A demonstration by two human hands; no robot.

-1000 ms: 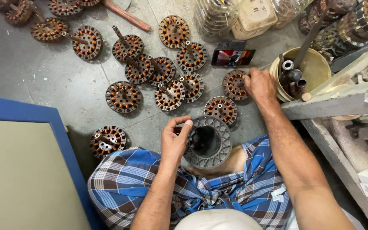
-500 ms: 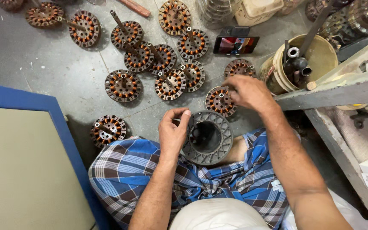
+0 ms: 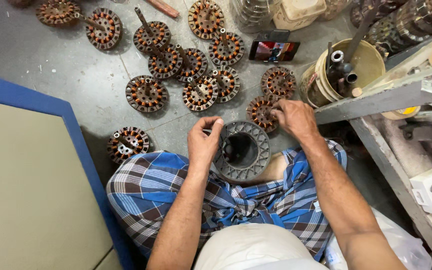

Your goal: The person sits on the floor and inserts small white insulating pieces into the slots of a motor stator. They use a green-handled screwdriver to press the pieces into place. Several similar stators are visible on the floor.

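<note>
A grey ring-shaped metal casting rests tilted against my lap, on blue checked cloth. My left hand grips its left rim, fingers curled over the edge. My right hand is just past the ring's upper right, fingers closed on a round copper-wound stator lying on the floor. Another stator lies just beyond it.
Several copper-wound stators, some with shafts, are scattered on the grey floor ahead. A phone lies by them. A bucket with metal parts stands at right beside a grey shelf frame. A blue-edged board lies left.
My right hand drew back from the far stator near the bucket to the nearer one beside the ring. My left hand stays on the ring's rim.
</note>
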